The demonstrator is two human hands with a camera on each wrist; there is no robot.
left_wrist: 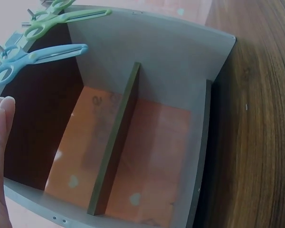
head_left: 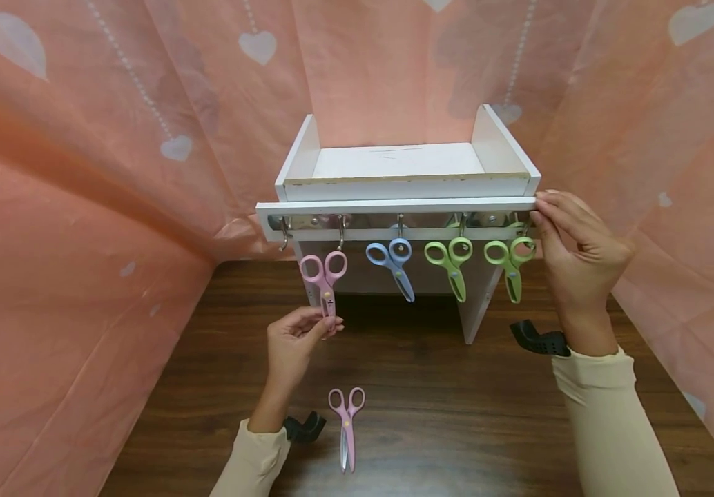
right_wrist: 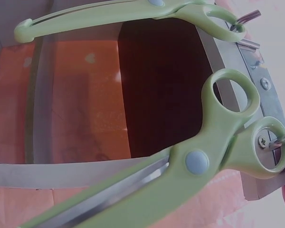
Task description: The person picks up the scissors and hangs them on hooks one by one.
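Observation:
My left hand [head_left: 297, 338] pinches a pair of pink scissors [head_left: 327, 279] by the blade end, handles upward. Their finger loops are just below the second hook from the left; whether they touch it I cannot tell. My right hand [head_left: 583, 252] grips the right end of a white hook rail [head_left: 394, 205] between thumb and fingers. On the rail's hooks hang blue scissors [head_left: 394, 266] and two green scissors, one pair [head_left: 453, 266] near the middle and another [head_left: 512, 266] beside my right hand. In the left wrist view, only the fingers [left_wrist: 1, 118] show at the edge.
A white shelf unit [head_left: 316, 166] carries the rail along its front, with a divider [left_wrist: 116, 137] inside. Another pair of pink scissors [head_left: 347, 424] lies on the dark wooden table [head_left: 444, 414]. A bare hook [head_left: 284, 235] is at the far left. Pink curtains [head_left: 83, 276] surround the table.

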